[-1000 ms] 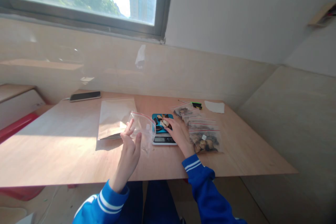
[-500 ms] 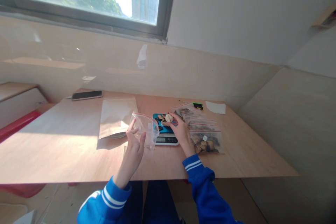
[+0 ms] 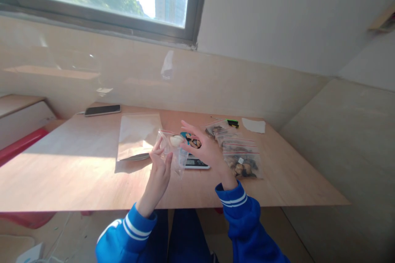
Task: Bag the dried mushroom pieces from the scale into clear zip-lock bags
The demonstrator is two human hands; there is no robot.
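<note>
My left hand [image 3: 159,170] pinches the rim of a clear zip bag [image 3: 177,162] and holds it up over the table. At the bag's mouth is a pale, rounded dried mushroom [image 3: 176,141]. My right hand [image 3: 205,148] is just right of it, thumb and fingers spread apart, with nothing visibly gripped. Behind this hand and the bag stands a kitchen scale [image 3: 197,163], partly hidden. Dried mushroom pieces [image 3: 195,143] lie on its blue top.
Several filled zip bags [image 3: 242,168] lie right of the scale. Behind them are a black-and-green tool [image 3: 233,123] and a white paper piece [image 3: 253,125]. A paper pouch [image 3: 138,135] lies at left, and a phone [image 3: 103,110] at the back left.
My right hand has carried the pale mushroom left from above the scale to the bag's mouth, and its fingers have spread open. My left hand still holds the bag.
</note>
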